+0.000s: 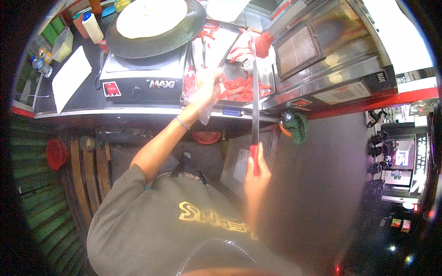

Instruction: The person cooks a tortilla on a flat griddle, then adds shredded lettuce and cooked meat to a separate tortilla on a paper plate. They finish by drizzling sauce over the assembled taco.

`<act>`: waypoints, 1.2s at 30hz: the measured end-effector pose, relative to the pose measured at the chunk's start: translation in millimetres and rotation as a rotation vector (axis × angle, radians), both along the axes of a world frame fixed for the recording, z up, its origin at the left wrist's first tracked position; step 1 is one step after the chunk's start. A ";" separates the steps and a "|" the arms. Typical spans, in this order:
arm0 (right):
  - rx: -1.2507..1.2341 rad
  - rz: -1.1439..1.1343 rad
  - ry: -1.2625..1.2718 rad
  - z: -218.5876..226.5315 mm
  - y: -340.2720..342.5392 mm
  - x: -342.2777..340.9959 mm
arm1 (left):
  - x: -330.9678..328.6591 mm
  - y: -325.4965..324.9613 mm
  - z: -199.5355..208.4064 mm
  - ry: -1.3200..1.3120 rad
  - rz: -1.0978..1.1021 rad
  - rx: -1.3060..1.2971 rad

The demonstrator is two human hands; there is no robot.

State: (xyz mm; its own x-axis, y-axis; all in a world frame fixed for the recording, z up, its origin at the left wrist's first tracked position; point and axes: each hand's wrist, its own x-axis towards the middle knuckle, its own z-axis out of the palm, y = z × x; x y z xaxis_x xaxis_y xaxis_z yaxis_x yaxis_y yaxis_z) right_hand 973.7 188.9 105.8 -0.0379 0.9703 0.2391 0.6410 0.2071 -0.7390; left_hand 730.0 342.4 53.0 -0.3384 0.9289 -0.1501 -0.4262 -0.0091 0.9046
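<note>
My right hand (pixel 258 174) is wrapped round the red handle of a long knife (pixel 255 103). Its narrow blade points away from me, the tip end beside a reddish block of meat (pixel 263 44). Over the front of a metal tray (pixel 271 73), my left hand (pixel 207 89) is closed round a slim metal utensil (pixel 231 47), perhaps tongs; glare blurs the fingers. Thin translucent plastic, maybe a glove, hangs at that wrist. Red sliced meat (pixel 244 89) lies in the tray near the hand.
Left of the tray, a pale flatbread (pixel 149 17) lies on a round black griddle (pixel 138 49) over a silver cooker (pixel 142 69). A white sheet (pixel 71 79), squeeze bottles (pixel 93 28) and a tub (pixel 62 45) stand further left. A mesh-fronted burner (pixel 299 51) rises at right. A green cloth (pixel 294 126) hangs below.
</note>
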 end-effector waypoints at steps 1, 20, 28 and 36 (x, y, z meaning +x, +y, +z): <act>0.028 -0.007 -0.002 4.5 -1.7 -0.4 | -0.5 3.2 -0.2 0.002 0.019 0.051; -0.048 0.083 -0.070 -0.8 -51.4 24.5 | 2.4 -67.7 22.8 -0.183 0.026 -0.037; 0.183 0.037 -0.015 -40.5 12.8 6.8 | 9.7 -100.5 25.6 -0.150 -0.030 -0.065; 0.391 0.072 0.031 2.0 133.3 -64.3 | 41.1 -122.5 17.9 -0.223 -0.070 -0.054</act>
State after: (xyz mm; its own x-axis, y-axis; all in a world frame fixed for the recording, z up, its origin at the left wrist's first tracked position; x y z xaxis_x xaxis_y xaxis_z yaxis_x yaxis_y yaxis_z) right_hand 909.4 322.3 107.7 -0.0898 0.8010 0.5919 0.5934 0.5203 -0.6141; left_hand 771.0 219.9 70.9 -0.2265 0.9377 -0.2635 -0.6132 0.0729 0.7865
